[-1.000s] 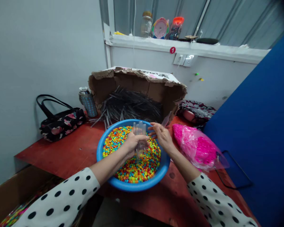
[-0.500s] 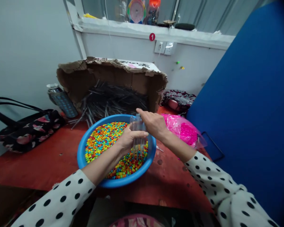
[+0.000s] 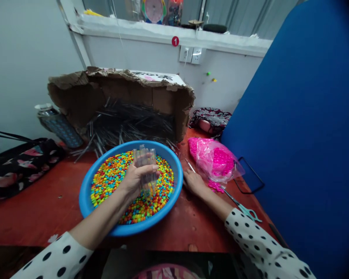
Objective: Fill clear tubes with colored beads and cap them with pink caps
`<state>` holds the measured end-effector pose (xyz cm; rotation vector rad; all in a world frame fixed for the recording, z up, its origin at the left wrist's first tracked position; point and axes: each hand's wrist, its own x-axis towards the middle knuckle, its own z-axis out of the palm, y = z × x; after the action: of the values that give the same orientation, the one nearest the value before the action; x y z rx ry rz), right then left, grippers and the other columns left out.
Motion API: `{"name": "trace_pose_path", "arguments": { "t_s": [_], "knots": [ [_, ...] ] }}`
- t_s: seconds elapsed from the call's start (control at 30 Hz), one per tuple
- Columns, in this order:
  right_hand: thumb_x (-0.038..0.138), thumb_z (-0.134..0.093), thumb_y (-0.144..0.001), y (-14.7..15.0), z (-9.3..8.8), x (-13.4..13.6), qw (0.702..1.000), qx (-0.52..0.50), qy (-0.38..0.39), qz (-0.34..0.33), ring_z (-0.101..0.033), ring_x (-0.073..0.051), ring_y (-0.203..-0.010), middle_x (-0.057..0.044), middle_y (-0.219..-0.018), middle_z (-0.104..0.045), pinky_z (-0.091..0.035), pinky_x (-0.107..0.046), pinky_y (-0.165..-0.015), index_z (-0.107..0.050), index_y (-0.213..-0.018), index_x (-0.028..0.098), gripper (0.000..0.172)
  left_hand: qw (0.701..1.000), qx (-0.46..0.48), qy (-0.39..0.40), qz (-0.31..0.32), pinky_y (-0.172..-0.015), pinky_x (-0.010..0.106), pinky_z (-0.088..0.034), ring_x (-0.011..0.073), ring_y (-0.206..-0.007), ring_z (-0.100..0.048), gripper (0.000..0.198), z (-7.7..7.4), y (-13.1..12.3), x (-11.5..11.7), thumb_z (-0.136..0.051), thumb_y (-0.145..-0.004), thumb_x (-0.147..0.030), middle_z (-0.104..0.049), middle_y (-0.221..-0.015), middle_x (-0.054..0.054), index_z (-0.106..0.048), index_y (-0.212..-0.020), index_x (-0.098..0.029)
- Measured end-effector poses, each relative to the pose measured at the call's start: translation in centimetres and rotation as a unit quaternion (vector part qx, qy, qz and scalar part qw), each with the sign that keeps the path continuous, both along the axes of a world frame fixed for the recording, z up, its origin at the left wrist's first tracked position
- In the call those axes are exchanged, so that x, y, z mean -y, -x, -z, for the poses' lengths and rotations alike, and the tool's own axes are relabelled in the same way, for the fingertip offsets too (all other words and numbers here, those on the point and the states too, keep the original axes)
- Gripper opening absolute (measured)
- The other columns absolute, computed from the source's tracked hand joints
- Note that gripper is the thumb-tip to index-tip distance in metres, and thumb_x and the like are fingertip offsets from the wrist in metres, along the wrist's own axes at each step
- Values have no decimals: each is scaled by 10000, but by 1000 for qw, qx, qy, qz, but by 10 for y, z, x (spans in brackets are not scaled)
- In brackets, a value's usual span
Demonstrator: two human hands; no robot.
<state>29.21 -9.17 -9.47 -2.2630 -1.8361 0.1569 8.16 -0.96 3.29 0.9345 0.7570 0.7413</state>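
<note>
My left hand is closed around a bundle of several clear plastic tubes, held roughly upright over a blue basin. Small multicoloured pellets, like candies or beads, fill much of the basin, and the lower ends of the tubes are close to or in them. My right hand rests low on the red table just right of the basin, its fingers curled and partly hidden; what they hold, if anything, cannot be made out. A thin clear tube lies just beyond its fingers.
Behind the basin, a torn cardboard box holds many clear tubes. Right are a bag of pink pieces, loose pink pieces, scissors and a blue partition. Left are a bottle and a floral bag.
My right hand has left the tops of the tubes and come down to the table right of the basin. The left hand still holds the tubes. The view has shifted right.
</note>
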Motion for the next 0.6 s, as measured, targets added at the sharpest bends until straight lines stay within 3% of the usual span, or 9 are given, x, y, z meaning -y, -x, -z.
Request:
{"name": "trace_pose_path", "arguments": {
  "t_s": [0.2,0.4,0.47,0.6],
  "knots": [
    [173,-361,-870,-26,-3,-3,991,16,-19,130,-574,-205,-856,-123,-963,-588,-413,-286,-705,-512,-1044,121,236,1000,9,5,-7,-522,271,-539,152,-532,-640,597,5,-1,-4,-747,-542,-105,-615,-666,-35,-512,-1083,-198],
    [149,-367,-877,-42,-12,-15,991,47,1,128,-583,-227,-854,-144,-997,-584,-400,-308,-692,-540,-1042,126,240,1000,4,11,-8,-546,274,-543,146,-535,-637,570,5,-1,-3,-747,-529,-101,-621,-667,-23,-531,-1051,-181],
    [161,-391,-882,-52,-14,-15,996,56,11,67,-586,-206,-875,-112,-1113,-558,-407,-294,-694,-538,-1110,197,274,1000,-2,10,-15,-546,271,-540,144,-530,-635,561,5,0,-4,-749,-524,-107,-616,-672,-24,-542,-1041,-180],
    [144,-385,-892,-79,-12,-11,977,115,34,-178,-553,-196,-990,-88,-1276,-478,-436,-292,-727,-545,-1160,247,329,1000,-6,2,-17,-541,264,-533,143,-533,-636,570,5,0,-5,-759,-517,-117,-614,-693,-25,-544,-1040,-187]
  ]
}}
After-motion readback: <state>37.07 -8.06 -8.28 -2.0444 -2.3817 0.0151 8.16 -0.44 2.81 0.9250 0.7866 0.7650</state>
